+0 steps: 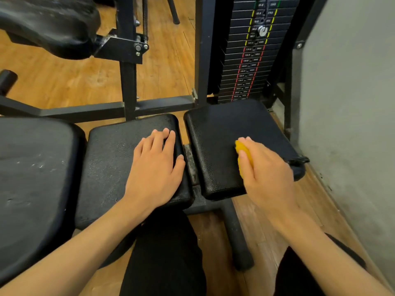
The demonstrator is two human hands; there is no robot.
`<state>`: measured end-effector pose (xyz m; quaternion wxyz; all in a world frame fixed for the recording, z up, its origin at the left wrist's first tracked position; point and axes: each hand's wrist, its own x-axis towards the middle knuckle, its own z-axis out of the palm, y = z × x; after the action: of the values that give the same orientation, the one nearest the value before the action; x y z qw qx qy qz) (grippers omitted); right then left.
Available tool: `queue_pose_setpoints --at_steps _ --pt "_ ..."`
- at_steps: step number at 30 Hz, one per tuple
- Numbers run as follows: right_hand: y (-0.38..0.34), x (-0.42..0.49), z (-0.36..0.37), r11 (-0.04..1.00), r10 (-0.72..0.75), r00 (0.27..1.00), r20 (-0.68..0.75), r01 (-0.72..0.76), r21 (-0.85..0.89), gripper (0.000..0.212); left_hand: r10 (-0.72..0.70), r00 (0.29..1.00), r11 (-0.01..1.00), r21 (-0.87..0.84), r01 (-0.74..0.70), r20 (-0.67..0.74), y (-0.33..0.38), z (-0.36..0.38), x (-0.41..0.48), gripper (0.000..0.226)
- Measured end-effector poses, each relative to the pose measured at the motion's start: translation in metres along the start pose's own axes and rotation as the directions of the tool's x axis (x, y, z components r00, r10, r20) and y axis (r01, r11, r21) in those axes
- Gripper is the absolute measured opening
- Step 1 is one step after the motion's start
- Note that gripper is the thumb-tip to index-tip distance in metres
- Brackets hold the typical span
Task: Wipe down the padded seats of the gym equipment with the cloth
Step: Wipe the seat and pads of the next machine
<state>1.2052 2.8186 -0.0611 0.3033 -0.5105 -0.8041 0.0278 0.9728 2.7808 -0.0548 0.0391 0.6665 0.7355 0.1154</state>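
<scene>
Two black padded seats lie side by side in front of me. My right hand point(268, 171) grips a bunched yellow cloth point(243, 153) and presses it on the right pad point(218, 150), near its middle. Only a strip of the cloth shows under the fingers. My left hand point(156, 165) rests flat, fingers straight, on the right end of the middle pad point(111, 159). A bare metal bar shows in the gap between the two pads. A larger black pad point(32, 171) lies to the left, marked with pale scuffs.
A weight stack point(250, 52) with its black frame stands right behind the right pad. A grey wall point(350, 103) closes the right side. Black frame bars point(128, 82) cross the wooden floor behind the pads. Another black pad point(49, 24) hangs at top left. My knees are below.
</scene>
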Motion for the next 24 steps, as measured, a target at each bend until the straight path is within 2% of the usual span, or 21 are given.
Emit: queue_pose_setpoints --at_steps 5,7,9,11,14,16,18,21,24 --pt "-0.018 0.001 0.005 0.997 -0.038 0.996 -0.085 0.044 0.062 0.046 -0.015 1.0 0.999 -0.03 0.015 0.012 0.004 -0.004 0.001 0.069" --pt "-0.036 0.005 0.005 0.989 -0.085 0.994 -0.062 0.092 0.115 0.047 -0.026 1.0 0.999 -0.032 0.026 0.015 0.002 -0.005 0.002 0.068" --pt "-0.059 0.006 0.005 0.977 -0.122 0.992 0.025 0.116 0.176 0.046 -0.012 1.0 0.999 -0.046 0.013 0.023 0.001 -0.005 0.004 0.066" --pt "-0.084 0.003 0.001 0.968 -0.102 0.981 0.162 0.061 0.242 0.042 0.029 1.0 0.99 -0.137 -0.028 -0.001 -0.002 -0.01 0.0 0.058" --pt "-0.108 -0.015 -0.01 0.971 -0.083 0.912 0.401 -0.017 0.24 0.04 0.024 0.99 0.966 -0.253 -0.06 -0.142 -0.013 -0.026 -0.024 0.038" --pt "-0.118 -0.032 -0.021 0.985 -0.094 0.844 0.528 0.003 0.17 0.039 -0.077 0.981 0.955 -0.295 0.021 -0.178 -0.022 -0.043 -0.06 0.033" --pt "-0.132 -0.046 -0.035 0.994 -0.092 0.777 0.623 0.039 0.099 0.039 -0.217 0.969 0.935 -0.312 0.17 -0.121 -0.029 -0.063 -0.112 0.033" --pt "-0.158 -0.064 -0.058 0.988 -0.132 0.675 0.726 0.152 0.038 0.041 -0.392 0.918 0.889 -0.235 0.394 0.055 -0.032 -0.087 -0.207 0.036" --pt "-0.178 -0.076 -0.089 0.965 -0.161 0.537 0.828 0.263 0.016 0.044 -0.551 0.79 0.788 -0.146 0.599 0.268 -0.015 -0.121 -0.295 0.044"
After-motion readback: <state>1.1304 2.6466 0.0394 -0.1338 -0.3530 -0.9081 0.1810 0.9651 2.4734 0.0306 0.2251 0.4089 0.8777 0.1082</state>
